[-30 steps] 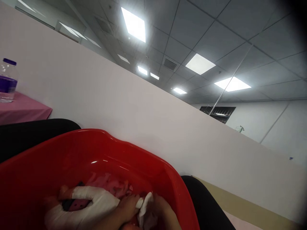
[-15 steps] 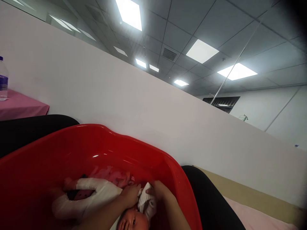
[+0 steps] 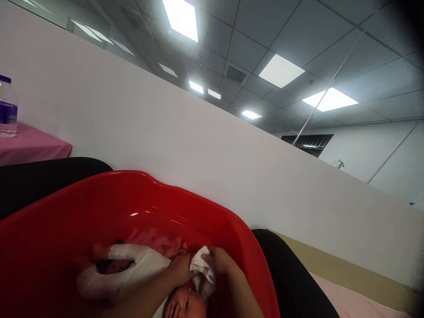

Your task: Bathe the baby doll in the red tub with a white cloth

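A baby doll (image 3: 139, 260) with a white soft body lies on its back in a red basin (image 3: 109, 190), its head at the bottom of the view and its legs bent to the left. My left hand (image 3: 182, 268) is closed beside the doll's shoulder, against the edge of a white cloth; what its fingers grip is hidden. Crumpled and marked with a small dark print, the white cloth (image 3: 200, 261) hangs down beside the doll's head. My right hand (image 3: 218, 259) pinches this cloth from the right.
Pink patterned fabric (image 3: 159, 243) lies under the water behind the doll. Black-clad knees (image 3: 285, 256) flank the basin. A white partition (image 3: 185, 141) rises behind it. On the left, a bottle (image 3: 7, 108) stands on a pink-covered surface (image 3: 39, 145).
The white cloth has bunched up and turned between my hands, and my right hand has shifted slightly. The doll stays in place. The view has moved a little.
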The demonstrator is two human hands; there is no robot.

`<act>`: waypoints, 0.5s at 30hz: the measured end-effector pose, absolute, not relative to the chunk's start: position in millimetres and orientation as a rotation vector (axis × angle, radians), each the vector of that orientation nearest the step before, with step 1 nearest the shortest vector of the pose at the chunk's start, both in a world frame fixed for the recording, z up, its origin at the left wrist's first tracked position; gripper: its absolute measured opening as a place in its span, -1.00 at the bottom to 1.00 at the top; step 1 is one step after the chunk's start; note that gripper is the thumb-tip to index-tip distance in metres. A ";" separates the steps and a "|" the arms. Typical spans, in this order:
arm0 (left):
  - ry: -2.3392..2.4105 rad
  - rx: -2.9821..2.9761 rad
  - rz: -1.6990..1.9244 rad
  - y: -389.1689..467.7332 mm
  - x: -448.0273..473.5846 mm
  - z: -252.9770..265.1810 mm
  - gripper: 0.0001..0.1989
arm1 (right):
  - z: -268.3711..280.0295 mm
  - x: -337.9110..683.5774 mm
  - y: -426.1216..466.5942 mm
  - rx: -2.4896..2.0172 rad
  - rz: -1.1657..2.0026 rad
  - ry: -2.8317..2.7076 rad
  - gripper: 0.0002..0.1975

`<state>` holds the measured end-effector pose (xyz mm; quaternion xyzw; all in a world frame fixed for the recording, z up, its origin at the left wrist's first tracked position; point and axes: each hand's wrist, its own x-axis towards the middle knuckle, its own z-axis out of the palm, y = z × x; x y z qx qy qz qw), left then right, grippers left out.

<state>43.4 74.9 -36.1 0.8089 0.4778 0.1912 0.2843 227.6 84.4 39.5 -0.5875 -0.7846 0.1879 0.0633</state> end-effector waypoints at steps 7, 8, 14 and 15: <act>1.225 2.273 0.615 76.4 43.8 -39.3 -0.57 | 45.4 224.7 80.6 -1.834 0.512 -2.452 -0.70; 1.219 2.280 0.618 77.2 43.4 -40.3 -0.57 | 46.9 224.1 80.3 -1.799 0.481 -2.465 -0.71; 1.248 2.309 0.573 79.3 41.5 -42.9 -0.55 | 46.2 224.7 85.2 -1.737 0.430 -2.398 -0.71; 1.241 2.305 0.579 78.9 41.4 -41.9 -0.56 | 45.0 225.2 86.7 -1.713 0.436 -2.390 -0.72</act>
